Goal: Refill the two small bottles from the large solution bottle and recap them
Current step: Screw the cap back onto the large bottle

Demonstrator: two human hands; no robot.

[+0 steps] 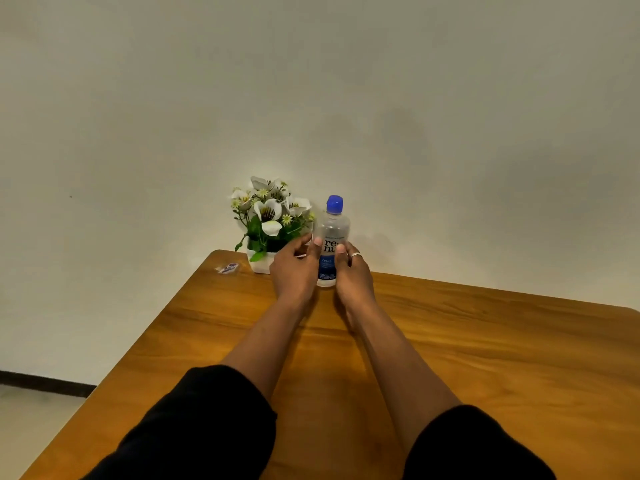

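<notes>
A large clear solution bottle (331,230) with a blue cap and a blue-and-white label stands upright near the far edge of the wooden table (450,341). My left hand (294,268) holds its left side, thumb across the label. On the right side my right hand (351,275), a ring on one finger, grips the bottle with its thumb on the label. The cap is on. No small bottles are in view.
A white pot of artificial white flowers (268,223) stands just left of the bottle at the table's back edge. A small purple-and-white packet (227,268) lies near the far left corner. The plain wall rises behind; floor shows at the lower left.
</notes>
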